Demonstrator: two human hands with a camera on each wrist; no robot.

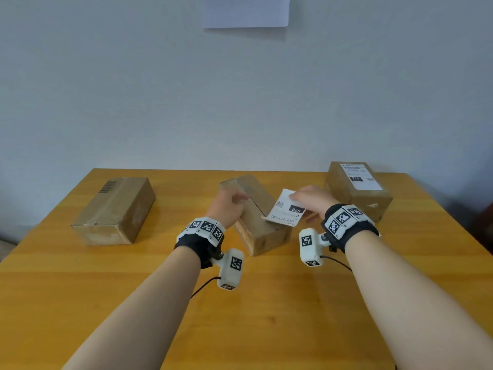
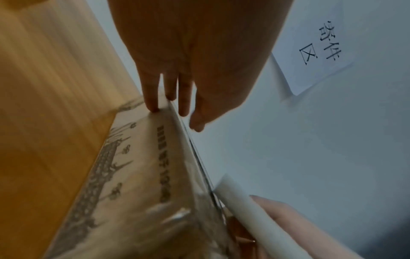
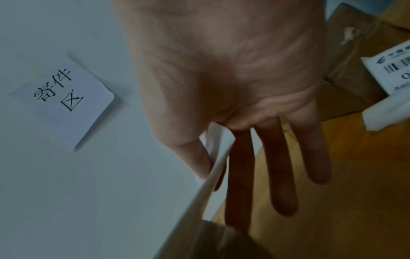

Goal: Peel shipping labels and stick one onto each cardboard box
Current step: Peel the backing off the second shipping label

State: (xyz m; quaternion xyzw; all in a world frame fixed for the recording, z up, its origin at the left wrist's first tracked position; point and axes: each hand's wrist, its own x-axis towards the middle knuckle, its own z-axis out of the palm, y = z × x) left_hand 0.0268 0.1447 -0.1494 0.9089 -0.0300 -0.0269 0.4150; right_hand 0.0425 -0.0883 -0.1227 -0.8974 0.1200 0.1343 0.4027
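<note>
— When ranking by bulk, start with the counter (image 1: 266, 303): carries three cardboard boxes along the far side. Left box (image 1: 114, 209) at ten o'clock, lying flat, no label showing on top. Right box (image 1: 338, 190) at two o'clock, already wearing a stuck label (image 1: 360, 177) on the top face.

— And at twelve, dead ahead?

— Middle box (image 1: 262, 233), skewed, near end pointing toward five o'clock. Clasped along the far top edge by the left hand (image 1: 226, 206), fingers and thumb hooked over either side. Probably held that way to stop any sliding once pressing begins.

— Right hand (image 1: 312, 200)?

— Pinching the loose label (image 1: 286, 209) between thumb and forefinger, remaining fingers (image 3: 281, 166) straight. Label hanging at three o'clock of the middle box, print up, lower corner at the box's top edge; touching or just clear, impossible to say. Gripped by one margin, likely to keep the sticky side off skin and free for laying down.

— Anything gained from the wrist views?

— From the left wrist: dark printing on the middle box's side, hidden from the head view. From the right wrist: the pinch itself, plus handwriting on the wall sheet (image 1: 245, 12), cropped and blank-looking from the head. Backing peeled or not: cannot tell anywhere.
</note>
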